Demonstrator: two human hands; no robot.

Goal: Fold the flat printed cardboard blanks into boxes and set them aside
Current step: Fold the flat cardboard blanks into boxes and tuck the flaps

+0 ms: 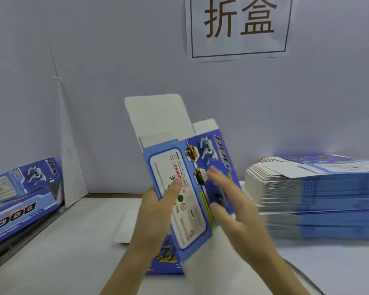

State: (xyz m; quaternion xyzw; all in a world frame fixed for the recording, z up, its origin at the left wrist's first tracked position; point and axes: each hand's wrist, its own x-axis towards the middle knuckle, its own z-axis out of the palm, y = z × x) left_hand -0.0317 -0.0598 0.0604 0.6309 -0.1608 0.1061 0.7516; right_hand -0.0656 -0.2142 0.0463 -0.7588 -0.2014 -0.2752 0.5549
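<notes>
A blue printed cardboard blank (179,188) stands upright above the table's middle, partly opened into a box shape, its white top flaps (158,116) pointing up. My left hand (156,209) grips its left edge, thumb across the white warning panel. My right hand (228,201) lies against the right printed face with fingers spread and nearly straight; it is blurred. A tall stack of flat blanks (320,199) rests on the table at the right. Two folded blue boxes (24,192) lie at the left edge.
A white sheet (126,226) lies on the pale table (62,252) behind my hands. A grey wall with a paper sign (239,26) closes the back. A white cardboard panel (73,156) leans in the left corner.
</notes>
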